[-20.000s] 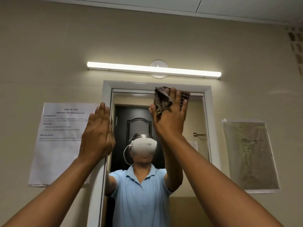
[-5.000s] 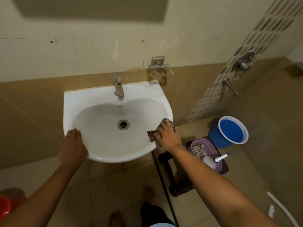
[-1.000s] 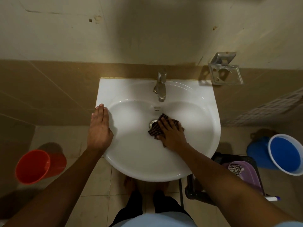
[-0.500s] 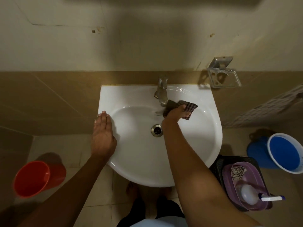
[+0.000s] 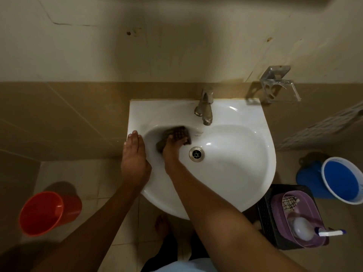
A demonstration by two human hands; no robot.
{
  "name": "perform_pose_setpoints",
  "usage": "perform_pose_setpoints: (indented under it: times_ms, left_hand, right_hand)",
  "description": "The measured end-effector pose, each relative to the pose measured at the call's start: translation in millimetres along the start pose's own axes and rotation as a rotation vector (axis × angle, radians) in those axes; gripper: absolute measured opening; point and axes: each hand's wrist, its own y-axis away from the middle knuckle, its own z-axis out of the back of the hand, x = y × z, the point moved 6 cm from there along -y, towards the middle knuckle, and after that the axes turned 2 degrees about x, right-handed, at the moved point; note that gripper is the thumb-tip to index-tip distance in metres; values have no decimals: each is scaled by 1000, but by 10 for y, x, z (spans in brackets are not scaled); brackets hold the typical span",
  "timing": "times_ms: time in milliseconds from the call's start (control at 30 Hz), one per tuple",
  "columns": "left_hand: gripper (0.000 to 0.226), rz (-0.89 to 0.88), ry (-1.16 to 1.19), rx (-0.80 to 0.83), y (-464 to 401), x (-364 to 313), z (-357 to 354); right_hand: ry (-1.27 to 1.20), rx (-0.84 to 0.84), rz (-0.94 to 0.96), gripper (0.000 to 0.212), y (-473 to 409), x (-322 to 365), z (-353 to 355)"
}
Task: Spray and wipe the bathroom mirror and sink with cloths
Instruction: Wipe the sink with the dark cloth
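Observation:
A white wall-mounted sink (image 5: 245, 173) fills the middle of the view, with a metal tap (image 5: 205, 107) at its back and a drain (image 5: 196, 154) in the bowl. My right hand (image 5: 172, 152) presses a dark checked cloth (image 5: 176, 135) against the bowl's back left wall, left of the drain; the cloth is blurred. My left hand (image 5: 134, 160) lies flat on the sink's left rim, fingers together, holding nothing. The mirror is out of view.
A red bucket (image 5: 47, 213) stands on the floor at left. At right are a blue bucket (image 5: 341, 180) and a black crate (image 5: 269, 211) holding a purple tub (image 5: 314, 240) with a spray bottle (image 5: 306, 230) and a second cloth (image 5: 289, 202). A metal soap holder (image 5: 279, 89) hangs on the wall.
My right hand has swept the cloth from under the tap leftward to the bowl's back left wall. My left hand stays on the left rim.

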Motion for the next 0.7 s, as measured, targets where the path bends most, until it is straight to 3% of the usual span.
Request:
perform_pose_setpoints:
  times_ms: [133,300,400,533,700]
  left_hand:
    - [65,2,-15,29,-17,-8,-2]
    - [76,18,-26,27,-1,-35,40]
    - [71,26,-21,20,6,-49,40]
    - [72,37,-34,17,18,-68,60]
    - [72,28,-117,41,31,-83,35]
  right_hand:
    - [779,317,348,70,285,-188,-176]
    - [1153,596,572,63,527,-468,300]
    - [1414,571,577,61,475,-485,911]
    - [1658,392,498,57,334,-301,1769]
    - [1695,433,456,54,566,-235,2001]
